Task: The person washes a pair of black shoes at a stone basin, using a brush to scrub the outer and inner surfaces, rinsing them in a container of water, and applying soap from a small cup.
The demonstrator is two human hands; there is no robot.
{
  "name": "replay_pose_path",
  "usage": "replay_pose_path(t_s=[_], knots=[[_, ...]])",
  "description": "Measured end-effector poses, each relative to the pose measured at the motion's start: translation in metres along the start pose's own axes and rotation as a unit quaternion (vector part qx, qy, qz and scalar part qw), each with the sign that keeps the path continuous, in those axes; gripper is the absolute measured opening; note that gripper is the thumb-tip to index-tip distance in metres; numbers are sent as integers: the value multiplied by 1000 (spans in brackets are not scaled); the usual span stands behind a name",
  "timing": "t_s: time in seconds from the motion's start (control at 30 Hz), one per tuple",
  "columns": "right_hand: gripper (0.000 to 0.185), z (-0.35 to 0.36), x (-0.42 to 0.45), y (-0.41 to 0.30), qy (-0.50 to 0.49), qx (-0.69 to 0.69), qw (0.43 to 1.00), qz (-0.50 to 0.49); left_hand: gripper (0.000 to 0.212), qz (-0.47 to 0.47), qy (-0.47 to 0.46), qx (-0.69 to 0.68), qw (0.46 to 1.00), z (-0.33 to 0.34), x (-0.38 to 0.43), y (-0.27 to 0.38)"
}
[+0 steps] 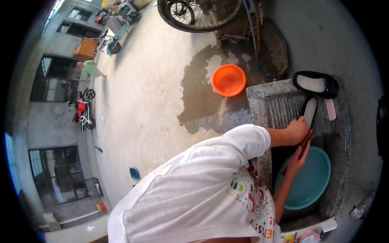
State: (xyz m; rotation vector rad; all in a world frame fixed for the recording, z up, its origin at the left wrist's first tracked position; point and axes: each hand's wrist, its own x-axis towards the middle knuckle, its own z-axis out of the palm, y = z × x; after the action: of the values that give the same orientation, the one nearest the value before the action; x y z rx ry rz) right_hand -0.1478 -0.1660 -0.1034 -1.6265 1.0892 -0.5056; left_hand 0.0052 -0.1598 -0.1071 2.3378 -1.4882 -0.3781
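Note:
My left hand (297, 131) grips the near end of a black slip-on shoe (310, 110) with a pale insole, lying on the ridged concrete washboard (281, 111). My right hand (299, 159) is close below it, over a teal basin (313, 182). Between the hands is a narrow brown tool (304, 142), probably a wooden brush, held in my right hand; my fingers partly hide it. A second black shoe (329, 86) rests on the far corner of the washboard. Beside it lies a flat pink strip (330, 110).
An orange basin (228, 80) stands on the wet floor. A bicycle wheel (206, 15) and a blue-tipped pole (254, 45) are near the wall. Farther off, a person in a green top (90, 69) stands between a scooter (117, 33) and a red bike (81, 109).

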Motion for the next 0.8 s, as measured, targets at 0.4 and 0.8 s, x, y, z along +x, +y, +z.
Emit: replay_pose_path(t_s=[0.4,0.8], knots=[[52,-3,3,45,0,-178,950,-255,24,63,53,-67,994,21,-3,-6],[47,1,-27,11,19,-203,937,-284,22,36,111,-62,991,-5,-5,-4]])
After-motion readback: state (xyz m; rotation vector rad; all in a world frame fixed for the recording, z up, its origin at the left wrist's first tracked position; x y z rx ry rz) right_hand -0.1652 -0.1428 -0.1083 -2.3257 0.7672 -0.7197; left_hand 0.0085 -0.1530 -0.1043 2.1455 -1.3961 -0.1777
